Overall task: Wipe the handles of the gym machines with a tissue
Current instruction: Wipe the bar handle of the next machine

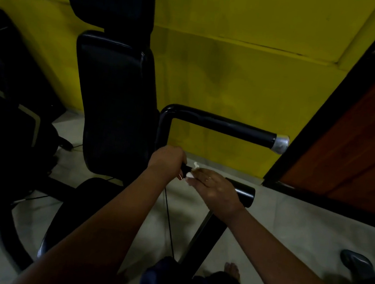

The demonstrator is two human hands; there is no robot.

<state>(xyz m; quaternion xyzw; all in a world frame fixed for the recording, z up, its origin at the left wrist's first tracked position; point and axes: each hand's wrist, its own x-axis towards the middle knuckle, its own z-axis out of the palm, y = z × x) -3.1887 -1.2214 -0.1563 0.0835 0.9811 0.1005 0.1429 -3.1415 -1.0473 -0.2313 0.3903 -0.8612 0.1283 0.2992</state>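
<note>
A black padded handle bar (244, 193) of a gym machine runs across the middle of the view. My left hand (167, 160) grips its left part with curled fingers. My right hand (213, 189) lies over the bar just to the right, pressing a white tissue (191, 175) against it; only crumpled bits of tissue show at the fingertips. A second black handle (220, 124) with a silver end cap (281, 144) sticks out to the right above them.
The machine's black back pad (114, 107) stands at left, with its seat (93, 188) below. A yellow wall (240, 65) is behind, and a brown wooden panel (361, 147) at right. A cable (169, 223) hangs under my hands. A foot (232, 269) and a dark shoe (355, 261) are on the pale floor.
</note>
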